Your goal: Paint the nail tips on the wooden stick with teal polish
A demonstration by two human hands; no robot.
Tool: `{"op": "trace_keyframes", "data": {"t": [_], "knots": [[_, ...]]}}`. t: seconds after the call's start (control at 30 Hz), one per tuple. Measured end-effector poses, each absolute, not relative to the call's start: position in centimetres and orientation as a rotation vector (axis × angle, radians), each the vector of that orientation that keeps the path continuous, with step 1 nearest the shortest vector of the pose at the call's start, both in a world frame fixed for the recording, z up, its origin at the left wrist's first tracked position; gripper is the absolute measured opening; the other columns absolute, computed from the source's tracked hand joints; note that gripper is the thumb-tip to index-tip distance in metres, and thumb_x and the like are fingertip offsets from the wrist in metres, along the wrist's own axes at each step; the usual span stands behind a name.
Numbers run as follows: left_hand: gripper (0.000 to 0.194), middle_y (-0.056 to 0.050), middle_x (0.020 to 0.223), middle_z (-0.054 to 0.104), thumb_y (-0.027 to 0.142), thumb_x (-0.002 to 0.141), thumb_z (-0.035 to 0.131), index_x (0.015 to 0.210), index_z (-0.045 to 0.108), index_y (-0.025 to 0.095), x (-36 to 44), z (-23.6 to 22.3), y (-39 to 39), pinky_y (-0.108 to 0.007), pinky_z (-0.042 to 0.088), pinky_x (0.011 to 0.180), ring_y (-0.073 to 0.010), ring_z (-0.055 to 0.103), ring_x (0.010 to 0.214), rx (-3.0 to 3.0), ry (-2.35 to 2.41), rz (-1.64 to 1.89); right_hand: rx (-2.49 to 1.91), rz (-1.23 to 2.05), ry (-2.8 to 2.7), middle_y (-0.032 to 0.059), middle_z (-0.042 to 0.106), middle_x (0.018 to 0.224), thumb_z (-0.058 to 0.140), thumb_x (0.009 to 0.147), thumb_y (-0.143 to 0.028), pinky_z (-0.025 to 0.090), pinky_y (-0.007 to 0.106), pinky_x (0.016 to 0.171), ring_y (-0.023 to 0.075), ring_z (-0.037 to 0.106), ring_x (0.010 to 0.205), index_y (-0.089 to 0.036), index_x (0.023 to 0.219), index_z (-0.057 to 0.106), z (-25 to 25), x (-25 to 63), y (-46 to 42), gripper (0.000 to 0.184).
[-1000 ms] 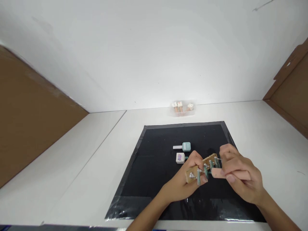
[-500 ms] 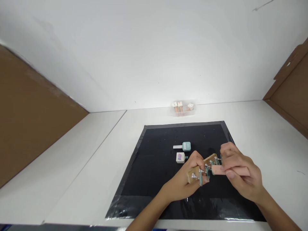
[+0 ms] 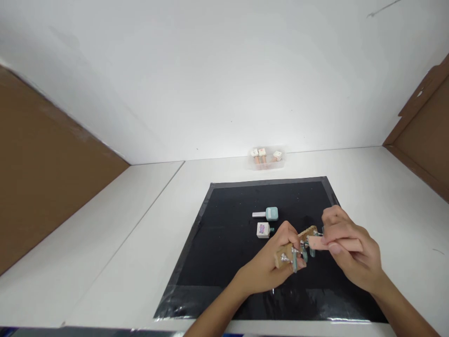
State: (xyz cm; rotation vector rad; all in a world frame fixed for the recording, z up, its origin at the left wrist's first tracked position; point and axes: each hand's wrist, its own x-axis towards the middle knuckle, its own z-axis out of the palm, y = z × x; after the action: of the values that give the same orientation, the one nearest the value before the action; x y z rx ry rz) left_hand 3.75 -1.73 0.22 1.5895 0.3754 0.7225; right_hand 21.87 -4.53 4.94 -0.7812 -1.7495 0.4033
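Observation:
My left hand [image 3: 271,262] is closed around a narrow tan nail tip stand [image 3: 283,252], held above the black mat. Small metal posts on it carry several teal nail tips [image 3: 295,262], pointing toward me. My right hand [image 3: 354,250] pinches a flat pink nail file [image 3: 317,242] between thumb and fingers. Its left end lies against or just over the nail tips near the far end of the stand; exact contact is unclear. Part of the stand is hidden behind the left fingers.
On the black mat [image 3: 224,234] lie a teal polish bottle [image 3: 271,214] with a pale cap and a white square bottle [image 3: 263,230] with a teal-stained neck. Behind, a clear tray [image 3: 268,164] holds several white bottles with peach caps. Brown boards [image 3: 52,164] flank the white table.
The nail file has risen slightly and its left end has shifted over the nail tips. The stand has tilted a little and moved slightly right in my left hand.

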Motion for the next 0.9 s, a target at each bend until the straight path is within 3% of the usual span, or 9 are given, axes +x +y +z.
{"op": "trace_keyframes", "data": {"t": [0.47,0.7,0.9], "knots": [[0.022,0.000,0.085,0.036,0.039,0.088,0.050,0.087,0.038,0.021,3.5,0.7,-1.6,-0.025,0.035,0.063,-0.0106,0.037,0.070,1.711,0.526,0.720,-0.727,0.367,-1.751,-0.0015,0.048,0.052,0.045,0.094,-0.024,0.039,0.031,0.050,0.0154,0.043,0.054,-0.021,0.070,0.053,5.2,21.6,-4.4,0.025],[0.014,0.000,0.085,0.039,0.030,0.088,0.051,0.086,0.040,0.020,4.0,1.4,-1.5,-0.027,0.037,0.070,-0.0121,0.040,0.075,1.816,0.562,0.720,-0.790,0.328,-1.837,-0.0034,0.049,0.050,0.052,0.081,-0.008,0.039,0.028,0.048,0.0148,0.045,0.054,-0.022,0.070,0.054,5.9,21.7,-4.3,0.017],[0.010,0.000,0.086,0.040,0.026,0.088,0.049,0.086,0.040,0.021,4.0,1.5,-1.5,-0.027,0.037,0.070,-0.0126,0.041,0.076,1.894,0.604,0.695,-0.819,0.222,-1.871,-0.0036,0.051,0.052,0.052,0.078,-0.005,0.043,0.028,0.051,0.0140,0.045,0.053,-0.022,0.070,0.053,5.9,21.7,-4.3,0.018]]}}
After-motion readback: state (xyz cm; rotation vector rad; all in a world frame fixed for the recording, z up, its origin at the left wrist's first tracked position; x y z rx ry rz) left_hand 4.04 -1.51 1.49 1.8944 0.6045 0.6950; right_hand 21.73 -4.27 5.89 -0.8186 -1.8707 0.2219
